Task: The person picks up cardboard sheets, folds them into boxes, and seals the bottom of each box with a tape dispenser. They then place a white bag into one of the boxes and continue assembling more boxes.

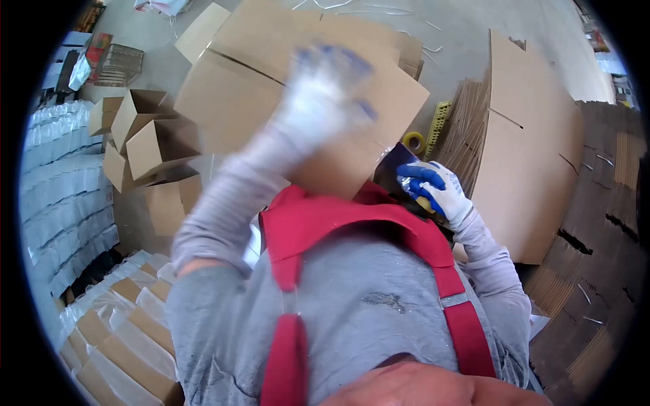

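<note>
Over the box, the left hand blurs; right hand half-hides a dispenser.

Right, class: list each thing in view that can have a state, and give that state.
left hand: gloved, blurred, fingers spread over the large box
large box: flaps shut
right hand: gloved, shut on the tape dispenser
tape dispenser: held by the box's edge
small boxes: open, flaps up
flat cartons: folded flat, leaning upright

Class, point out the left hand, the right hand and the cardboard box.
left hand [321,101]: head view, blurred glove middle
right hand [438,187]: head view, glove knuckles
cardboard box [233,101]: head view, top flap
</note>
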`<state>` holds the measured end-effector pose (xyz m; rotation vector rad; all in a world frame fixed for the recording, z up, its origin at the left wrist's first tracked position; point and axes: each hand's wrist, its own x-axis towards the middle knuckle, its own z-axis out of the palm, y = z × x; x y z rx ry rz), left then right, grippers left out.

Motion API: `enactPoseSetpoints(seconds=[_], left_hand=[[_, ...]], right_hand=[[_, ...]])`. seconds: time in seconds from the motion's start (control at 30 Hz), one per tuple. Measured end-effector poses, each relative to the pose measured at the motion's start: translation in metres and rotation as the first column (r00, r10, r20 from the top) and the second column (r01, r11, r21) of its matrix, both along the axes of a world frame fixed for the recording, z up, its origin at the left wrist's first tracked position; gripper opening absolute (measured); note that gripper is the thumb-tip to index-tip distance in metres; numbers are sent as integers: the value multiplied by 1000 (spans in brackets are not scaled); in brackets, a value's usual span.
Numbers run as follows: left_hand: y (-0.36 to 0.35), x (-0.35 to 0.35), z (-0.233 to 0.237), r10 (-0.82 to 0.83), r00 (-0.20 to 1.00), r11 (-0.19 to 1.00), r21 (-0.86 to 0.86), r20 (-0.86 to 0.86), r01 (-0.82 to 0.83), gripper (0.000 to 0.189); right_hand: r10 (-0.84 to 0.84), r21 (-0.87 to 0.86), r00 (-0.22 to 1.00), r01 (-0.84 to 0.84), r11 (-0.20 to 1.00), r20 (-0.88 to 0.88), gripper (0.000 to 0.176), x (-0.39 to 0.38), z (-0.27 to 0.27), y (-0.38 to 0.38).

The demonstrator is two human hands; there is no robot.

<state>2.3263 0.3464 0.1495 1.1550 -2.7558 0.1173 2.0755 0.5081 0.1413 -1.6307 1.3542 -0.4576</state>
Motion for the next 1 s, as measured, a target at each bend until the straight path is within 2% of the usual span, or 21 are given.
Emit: enactPoseSetpoints(seconds=[0.03,0.13,0.17,0.23,0.27,0.3,0.33,0.4,0.43,0.5,0.53,0.57,0.63,0.73,0.77,0.8,0.83,0.87,0.9,0.93,1.0], left_hand=[[33,-36,17,-96,995,967,238,15,90,60],[66,-68,-11,-120,991,978,167,-59,128,61],[62,-70,-5,-116,991,972,199,-70,128,62],[37,-48,0,-212,923,904,295,-322,311,55],[12,-25,2,-163,784,785,403,-599,471,49],[0,6,30,149,782,693,628,-605,353,46],[-29,38,25,72,767,935,310,-638,170,38],[-79,123,4,361,473,929,352,-803,-111,40],[-101,175,-6,626,723,776,151,-293,-612,49],[-92,186,3,837,547,506,378,1,-775,59],[-88,192,-2,863,503,479,371,-34,-796,63],[-81,200,-5,880,471,459,372,-64,-807,67],[-65,221,0,864,485,494,403,-132,-771,65],[-50,298,40,906,417,412,403,-81,-817,62],[-51,334,59,889,432,458,303,-153,-836,58],[-61,386,58,945,277,308,187,-174,-933,53],[-79,445,61,863,399,395,-78,-310,-915,52],[-84,435,111,968,73,124,204,-242,-971,53],[-97,433,118,872,427,147,-704,-240,-695,47],[-110,416,107,850,469,194,-684,-240,-703,47],[-139,367,83,549,536,658,-65,-641,-751,40]], right_hand=[[-31,43,999,29,999,38,25,9,5,-4],[-397,454,797,175,874,456,20,12,-11,-11],[-67,65,955,50,997,290,19,2,-33,-15],[215,-390,976,-215,896,-45,20,2,-55,-20],[-179,283,973,132,950,147,22,14,-64,-13],[110,392,966,-9,920,-236,28,34,-2,-33],[121,335,966,-39,941,-228,29,34,16,-33],[247,265,922,-168,949,-299,20,41,46,-42],[294,206,855,-224,952,-428,20,47,45,-50],[403,276,715,-296,915,-571,21,55,13,-74],[444,353,635,-274,894,-632,26,53,-13,-87],[562,357,438,-467,809,-702,32,49,-40,-97],[636,439,169,-590,677,-753,41,-5,-170,-115],[569,377,-68,-812,445,-819,51,98,-99,-162],[557,315,446,-508,802,-700,49,141,-100,-172],[449,284,655,-349,893,-607,39,202,-33,-179],[314,253,890,-237,938,-332,31,235,-19,-186],[241,305,969,-247,920,58,30,248,-34,-188],[275,-41,889,-280,959,367,30,259,-38,-182],[307,-75,864,-303,950,400,31,262,-39,-174],[279,17,875,-311,950,396,31,249,-45,-158]])
